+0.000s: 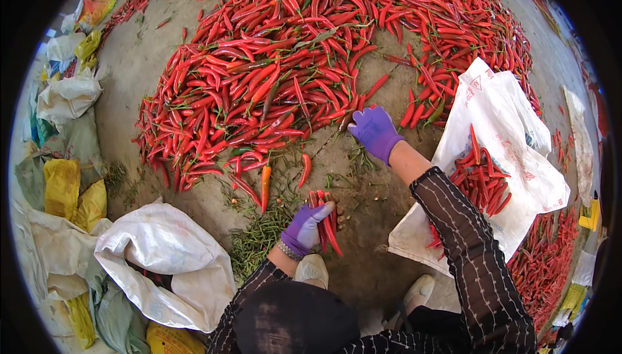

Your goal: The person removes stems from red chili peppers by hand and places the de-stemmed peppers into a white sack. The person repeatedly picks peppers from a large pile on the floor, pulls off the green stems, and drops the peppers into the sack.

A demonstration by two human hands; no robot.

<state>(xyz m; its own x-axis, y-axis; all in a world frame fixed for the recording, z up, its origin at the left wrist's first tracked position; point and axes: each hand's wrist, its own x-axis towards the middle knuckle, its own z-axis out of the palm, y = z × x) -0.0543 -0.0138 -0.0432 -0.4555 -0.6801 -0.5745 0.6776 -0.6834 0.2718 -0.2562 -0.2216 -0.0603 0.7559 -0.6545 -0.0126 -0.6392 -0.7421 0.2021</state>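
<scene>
My left hand point(306, 227), in a purple and grey work glove, is closed around several red chili peppers point(331, 232) above the floor. My right hand point(374, 130), gloved the same way, reaches to the near edge of a large heap of red chili peppers point(243, 91). A dark, brownish-red pepper point(345, 122) lies at its fingertips; whether the fingers grip it is hidden. Between the hands, a single red pepper point(304, 170) rests on the concrete. Beside my left hand, green pepper stems point(257, 242) cover the floor.
A white woven sack point(525, 159) lies flat at right with a small pile of red peppers point(481, 184) on it. At left stands an opened white sack point(194, 242) with dark red peppers inside. More sacks, including a yellow one point(62, 186), line the left side.
</scene>
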